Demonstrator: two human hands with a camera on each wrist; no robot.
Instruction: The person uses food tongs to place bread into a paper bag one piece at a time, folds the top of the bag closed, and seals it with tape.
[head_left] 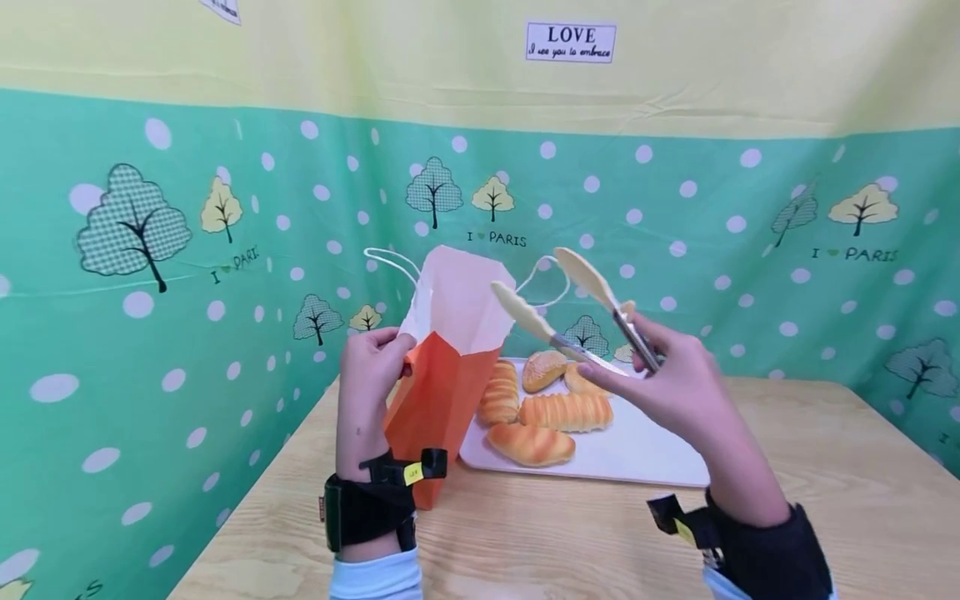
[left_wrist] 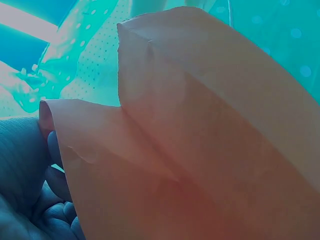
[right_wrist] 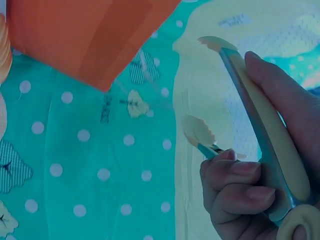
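At the orange bag [head_left: 450, 392]: our left fingers [head_left: 386, 336] pinch its rim.
Around the tongs [head_left: 588, 277]: our right fingers [right_wrist: 240, 197] curl, tong tips apart.

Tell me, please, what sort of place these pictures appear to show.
Probably a small staged set indoors, perhaps a mock bakery counter: a green-and-yellow printed cloth backdrop hangs beyond a light wood-grain table, on which a white rectangular tray holds golden-brown bread pieces.

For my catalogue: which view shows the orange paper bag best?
The head view: the orange paper bag appears nearly whole, top open. Left wrist view: close-up of its upper edge. Right wrist view: only an orange corner.
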